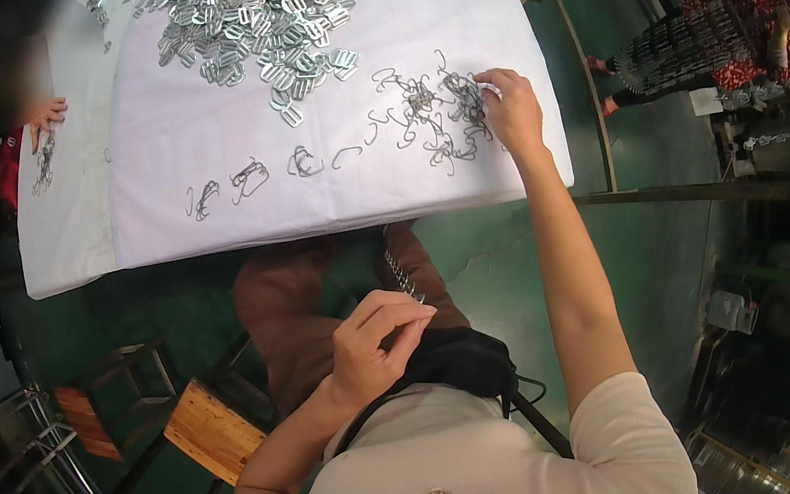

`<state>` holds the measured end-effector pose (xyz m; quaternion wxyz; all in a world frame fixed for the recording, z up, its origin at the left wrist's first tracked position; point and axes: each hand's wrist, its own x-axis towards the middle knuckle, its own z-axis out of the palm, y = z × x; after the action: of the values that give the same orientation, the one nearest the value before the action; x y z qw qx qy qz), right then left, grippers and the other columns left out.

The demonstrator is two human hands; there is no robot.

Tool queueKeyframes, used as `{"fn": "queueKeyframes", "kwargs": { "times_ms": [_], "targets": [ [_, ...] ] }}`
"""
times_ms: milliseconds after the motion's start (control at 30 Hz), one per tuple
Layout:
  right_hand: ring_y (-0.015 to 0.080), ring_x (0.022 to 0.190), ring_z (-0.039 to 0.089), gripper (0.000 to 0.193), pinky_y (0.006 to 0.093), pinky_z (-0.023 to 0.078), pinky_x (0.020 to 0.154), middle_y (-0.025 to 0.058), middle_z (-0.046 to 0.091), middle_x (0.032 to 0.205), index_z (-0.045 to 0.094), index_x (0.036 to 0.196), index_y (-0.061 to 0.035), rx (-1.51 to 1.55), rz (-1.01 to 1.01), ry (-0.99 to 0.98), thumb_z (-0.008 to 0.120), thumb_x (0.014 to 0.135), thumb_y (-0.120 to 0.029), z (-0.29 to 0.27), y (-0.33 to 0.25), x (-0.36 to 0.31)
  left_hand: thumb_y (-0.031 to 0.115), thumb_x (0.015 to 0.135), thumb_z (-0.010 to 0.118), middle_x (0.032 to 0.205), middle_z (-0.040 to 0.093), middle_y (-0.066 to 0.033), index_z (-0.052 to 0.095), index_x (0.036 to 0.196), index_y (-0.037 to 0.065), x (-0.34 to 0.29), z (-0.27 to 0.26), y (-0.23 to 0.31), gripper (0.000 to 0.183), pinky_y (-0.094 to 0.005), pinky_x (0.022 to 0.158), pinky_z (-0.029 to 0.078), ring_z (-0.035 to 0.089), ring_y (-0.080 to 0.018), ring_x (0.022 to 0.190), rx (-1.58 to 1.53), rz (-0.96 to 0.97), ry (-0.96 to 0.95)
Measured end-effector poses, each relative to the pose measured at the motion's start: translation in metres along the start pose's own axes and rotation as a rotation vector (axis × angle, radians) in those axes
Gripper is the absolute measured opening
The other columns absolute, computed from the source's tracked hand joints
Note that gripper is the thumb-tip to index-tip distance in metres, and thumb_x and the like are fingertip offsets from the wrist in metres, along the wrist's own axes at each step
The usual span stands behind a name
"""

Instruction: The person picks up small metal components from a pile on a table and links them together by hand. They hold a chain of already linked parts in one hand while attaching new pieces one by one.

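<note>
My left hand (374, 346) is closed in a pinch in front of my body, below the table's near edge. A thin row of small shiny metal pieces (401, 271) runs up from its fingertips; their exact shape is too small to tell. Over the table's right side, my right hand (514, 109) has its fingers bent and drawn together at the right edge of a loose pile of dark wire hooks (436, 110). Whatever lies between those fingertips is hidden. Smaller clusters of wire hooks (249, 177) lie leftward along the near part of the table.
A large heap of silvery metal buckles (273, 22) covers the far middle of the white-covered table (166, 127). At the left, another person's hand (48, 116) rests by more hooks. A wooden stool (211, 430) stands at lower left. Someone in patterned red (759, 34) is off right.
</note>
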<state>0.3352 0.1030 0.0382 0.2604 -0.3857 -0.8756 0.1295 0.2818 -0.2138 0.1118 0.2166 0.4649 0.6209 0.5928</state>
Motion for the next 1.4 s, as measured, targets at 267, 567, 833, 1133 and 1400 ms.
{"fn": "queueKeyframes", "kwargs": {
  "times_ms": [267,567,833,1133,1400],
  "targets": [
    [0.0246,0.086,0.059,0.028,0.0350,0.048,0.074,0.0096,0.060,0.099,0.063,0.091,-0.0080,0.222,-0.051,0.092,0.051,0.071,0.007,-0.060,-0.051,-0.044,-0.006,0.071,0.066,0.080,0.062,-0.0081,0.063,0.082,0.003,0.010,-0.018,0.025,0.015,-0.0271,0.064,0.048,0.060,-0.0207,0.071,0.095,0.043,0.007],
    [0.0211,0.068,0.055,0.009,0.0288,0.043,0.055,0.0067,0.056,0.073,0.055,0.076,-0.0045,0.620,-0.560,0.104,0.057,0.070,0.001,-0.259,-0.113,-0.181,-0.008,0.082,0.058,0.094,0.059,-0.0082,0.059,0.098,-0.005,0.034,-0.023,0.052,0.017,-0.0243,0.073,0.052,0.059,-0.0135,0.082,-0.218,0.036,-0.020],
    [0.0181,0.054,0.051,0.010,0.0264,0.039,0.041,0.0054,0.055,0.068,0.049,0.064,-0.0058,0.572,-0.293,0.082,0.055,0.058,-0.012,-0.314,-0.223,-0.220,-0.008,0.081,0.057,0.093,0.058,-0.0077,0.058,0.097,-0.006,0.032,-0.027,0.058,0.015,-0.0261,0.073,0.052,0.059,-0.0137,0.081,-0.170,0.043,0.014],
    [0.0213,0.058,0.054,0.007,0.0314,0.042,0.050,0.0038,0.053,0.065,0.052,0.065,-0.0078,0.130,-0.377,-0.079,0.056,0.060,-0.006,-0.247,-0.165,-0.126,-0.006,0.072,0.065,0.083,0.061,-0.0077,0.063,0.083,0.003,0.005,-0.007,0.021,0.015,-0.0250,0.066,0.047,0.059,-0.0168,0.076,0.003,-0.006,0.001],
    [0.0244,0.084,0.058,0.038,0.0345,0.048,0.069,0.0047,0.057,0.095,0.065,0.097,-0.0172,0.126,-0.219,-0.346,0.050,0.071,0.007,-0.024,-0.022,-0.021,-0.009,0.071,0.066,0.084,0.062,-0.0096,0.063,0.085,0.002,-0.005,0.016,0.002,0.018,-0.0263,0.065,0.049,0.061,-0.0187,0.073,-0.038,-0.080,-0.050]
  ]
}}
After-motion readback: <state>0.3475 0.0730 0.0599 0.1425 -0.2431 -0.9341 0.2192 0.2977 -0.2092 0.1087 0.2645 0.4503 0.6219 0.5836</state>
